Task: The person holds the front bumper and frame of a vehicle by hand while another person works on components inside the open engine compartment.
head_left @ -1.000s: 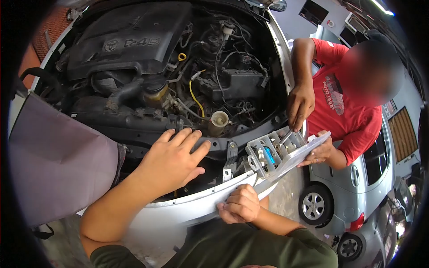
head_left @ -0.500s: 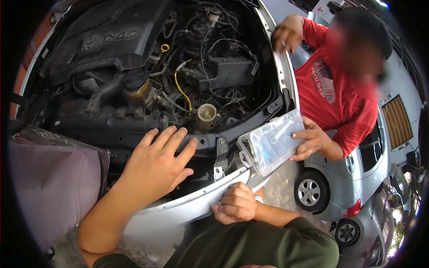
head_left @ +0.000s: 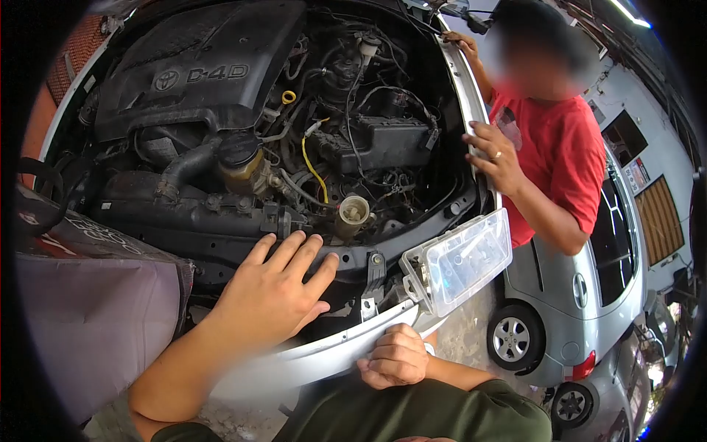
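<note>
My left hand point(head_left: 278, 287) lies palm down with fingers spread on the black front panel point(head_left: 221, 234) of the open engine bay, holding nothing. My right hand point(head_left: 396, 356) is curled into a fist at the white bumper edge point(head_left: 346, 340), with no object showing in it. Just up and right of that fist, a clear plastic case point(head_left: 464, 258) rests closed on the car's front corner; a wrench shape shows at its lid. Beyond my left fingers are an open cream-coloured reservoir point(head_left: 353, 212) and a yellow wire point(head_left: 312, 166).
A co-worker in a red shirt point(head_left: 560, 140) stands at the right fender point(head_left: 465, 110), both hands on its edge. A black engine cover point(head_left: 199, 70) fills the upper left. A grey cover point(head_left: 96, 309) hangs at left. A silver car point(head_left: 582, 295) is parked behind.
The co-worker has closed the case's lid, let go of it and moved back along the fender, putting both hands on its edge. My hands have kept their poses.
</note>
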{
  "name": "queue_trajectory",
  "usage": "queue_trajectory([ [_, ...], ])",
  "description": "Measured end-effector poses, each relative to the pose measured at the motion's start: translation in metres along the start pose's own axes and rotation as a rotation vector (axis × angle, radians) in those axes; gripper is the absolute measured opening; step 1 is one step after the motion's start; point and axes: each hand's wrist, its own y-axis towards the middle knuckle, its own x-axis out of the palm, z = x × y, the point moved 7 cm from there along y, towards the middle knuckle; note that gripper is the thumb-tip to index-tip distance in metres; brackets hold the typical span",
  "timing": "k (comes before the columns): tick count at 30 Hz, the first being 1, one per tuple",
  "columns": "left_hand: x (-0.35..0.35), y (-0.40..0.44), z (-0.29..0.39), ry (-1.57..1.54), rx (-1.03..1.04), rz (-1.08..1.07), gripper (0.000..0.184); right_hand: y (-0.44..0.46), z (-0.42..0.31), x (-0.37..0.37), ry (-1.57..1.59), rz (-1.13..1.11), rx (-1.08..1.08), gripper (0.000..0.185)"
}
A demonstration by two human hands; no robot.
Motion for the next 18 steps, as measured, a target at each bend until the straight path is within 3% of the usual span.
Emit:
queue_trajectory([
  [18,0.0035,-0.004,-0.0013,0.005,-0.009,-0.007,0.066,0.002,-0.0013,0.0021,-0.041,-0.021,0.004,0.027],
])
